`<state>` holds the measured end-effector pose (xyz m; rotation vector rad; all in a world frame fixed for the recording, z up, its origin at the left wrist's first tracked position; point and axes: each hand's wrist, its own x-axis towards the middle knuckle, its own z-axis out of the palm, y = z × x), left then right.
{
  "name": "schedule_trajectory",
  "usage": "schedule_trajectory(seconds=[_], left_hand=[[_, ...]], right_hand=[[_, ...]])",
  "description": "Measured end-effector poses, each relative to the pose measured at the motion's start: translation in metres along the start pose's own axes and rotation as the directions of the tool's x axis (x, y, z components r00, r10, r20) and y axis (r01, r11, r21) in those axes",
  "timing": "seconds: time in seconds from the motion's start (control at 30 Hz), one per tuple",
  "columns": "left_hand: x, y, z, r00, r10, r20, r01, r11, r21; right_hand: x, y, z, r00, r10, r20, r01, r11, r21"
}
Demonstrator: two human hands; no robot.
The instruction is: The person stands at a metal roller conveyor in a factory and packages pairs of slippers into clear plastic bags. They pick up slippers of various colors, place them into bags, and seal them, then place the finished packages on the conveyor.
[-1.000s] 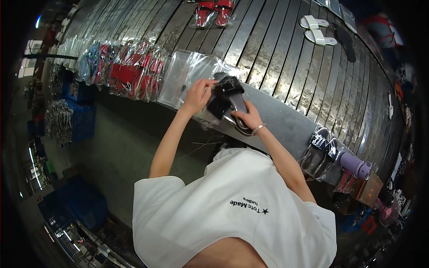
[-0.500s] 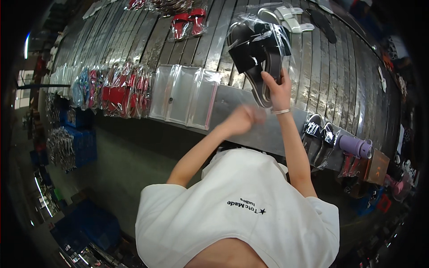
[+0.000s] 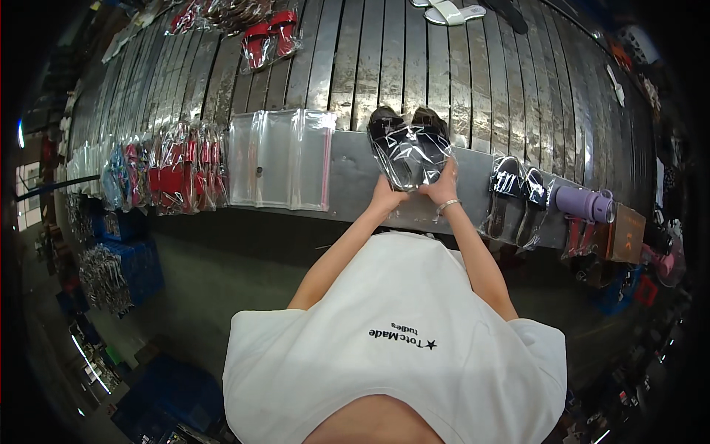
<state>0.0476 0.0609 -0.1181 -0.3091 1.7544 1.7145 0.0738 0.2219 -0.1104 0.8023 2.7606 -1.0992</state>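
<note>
- A pair of black sandals in a clear plastic bag lies on the grey table, at the foot of the slatted metal wall.
- The left hand pinches the bag's near edge with its fingers closed on the film.
- The right hand, a bracelet at its wrist, grips the same edge just beside it; its fingers seem curled on the plastic, though glare blurs them.
- Flat empty clear bags lie to the left, with bare table between them and the sandals.
- Farther left stands a row of red bagged sandals.
- To the right lie another bagged black pair and a purple bottle.
- Bagged red sandals hang high on the wall.
</note>
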Motion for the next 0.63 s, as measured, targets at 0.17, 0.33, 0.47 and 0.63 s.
schedule_trajectory(seconds=[0.17, 0.33, 0.47, 0.63], left_hand=[[0.023, -0.018, -0.013, 0.994, -0.033, -0.103, 0.013, 0.98, -0.196], [-0.012, -0.007, -0.05, 0.992, -0.089, -0.094, 0.069, 0.979, -0.194], [-0.023, -0.002, -0.07, 0.998, -0.054, -0.024, 0.055, 0.996, 0.067], [-0.047, -0.001, -0.05, 0.989, -0.142, 0.039, 0.145, 0.985, -0.097]], right_hand=[[0.015, -0.013, 0.012, 0.93, -0.288, -0.229, 0.291, 0.957, -0.021], [-0.02, -0.068, 0.014, 0.884, -0.453, 0.114, 0.462, 0.813, -0.354], [-0.035, -0.076, 0.058, 0.728, -0.514, 0.453, 0.612, 0.786, -0.092], [-0.05, -0.063, 0.008, 0.636, -0.658, 0.404, 0.726, 0.688, -0.021]])
